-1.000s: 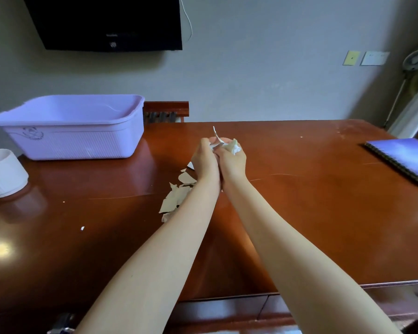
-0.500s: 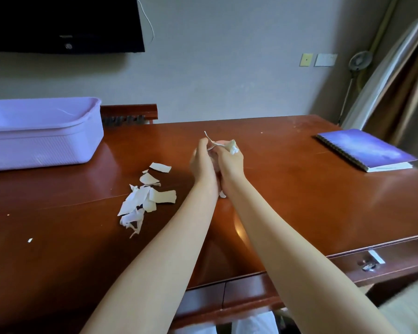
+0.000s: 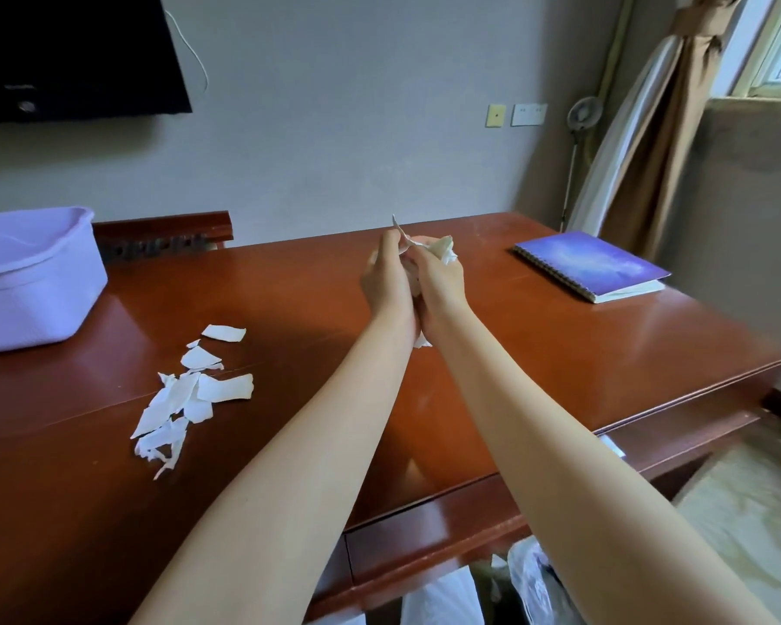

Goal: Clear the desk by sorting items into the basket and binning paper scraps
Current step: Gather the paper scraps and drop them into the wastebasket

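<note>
Both hands are raised together above the middle of the wooden desk (image 3: 560, 354). My left hand (image 3: 386, 281) and my right hand (image 3: 438, 281) are cupped against each other and grip a bunch of white paper scraps (image 3: 443, 251), which stick out at the top and below the wrists. A loose pile of torn paper scraps (image 3: 186, 394) lies on the desk to the left of my arms. The lilac plastic basket (image 3: 32, 281) stands at the desk's far left.
A blue spiral notebook (image 3: 591, 263) lies at the desk's right end. A plastic bag (image 3: 533, 579) shows under the desk front by a drawer. A chair back (image 3: 163, 236) stands behind the desk, with a black screen on the wall and a curtain at the right.
The view has swung to the right and tilted up, and the basket and the scrap pile now sit further left. My hands stay pressed together round the scraps.
</note>
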`<action>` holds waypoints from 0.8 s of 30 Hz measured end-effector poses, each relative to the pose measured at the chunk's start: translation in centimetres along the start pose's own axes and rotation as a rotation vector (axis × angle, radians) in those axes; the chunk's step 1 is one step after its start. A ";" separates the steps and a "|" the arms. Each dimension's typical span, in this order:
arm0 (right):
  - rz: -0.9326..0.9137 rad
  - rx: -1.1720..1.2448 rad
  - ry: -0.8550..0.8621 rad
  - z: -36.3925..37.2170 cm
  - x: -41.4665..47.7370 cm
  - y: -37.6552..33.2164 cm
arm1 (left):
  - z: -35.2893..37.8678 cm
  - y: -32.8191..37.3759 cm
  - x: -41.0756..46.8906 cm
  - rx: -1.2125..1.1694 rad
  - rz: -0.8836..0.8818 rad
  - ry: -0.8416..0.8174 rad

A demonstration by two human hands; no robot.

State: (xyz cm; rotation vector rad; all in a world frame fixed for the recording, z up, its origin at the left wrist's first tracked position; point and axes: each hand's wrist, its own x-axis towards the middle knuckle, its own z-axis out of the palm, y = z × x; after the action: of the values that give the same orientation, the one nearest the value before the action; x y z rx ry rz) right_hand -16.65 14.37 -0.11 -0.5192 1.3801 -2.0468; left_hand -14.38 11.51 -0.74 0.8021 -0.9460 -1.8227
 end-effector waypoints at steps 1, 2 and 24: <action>-0.010 -0.004 0.015 -0.7 0.0 -0.4 | 0.7 -0.3 -0.3 -0.010 -0.010 -0.016; -0.023 -0.010 0.033 -1.4 0.0 -0.9 | 1.4 -0.6 -0.7 -0.018 -0.023 -0.031; -0.173 -0.021 0.641 -27.4 -8.6 -7.3 | 17.7 -17.6 -16.9 0.118 -0.285 -0.507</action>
State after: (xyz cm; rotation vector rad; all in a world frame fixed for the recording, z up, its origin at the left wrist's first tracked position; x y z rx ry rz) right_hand -29.30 40.94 -3.64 0.0314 1.7584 -2.4655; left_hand -29.91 37.02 -4.77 0.5726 -1.3216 -2.2968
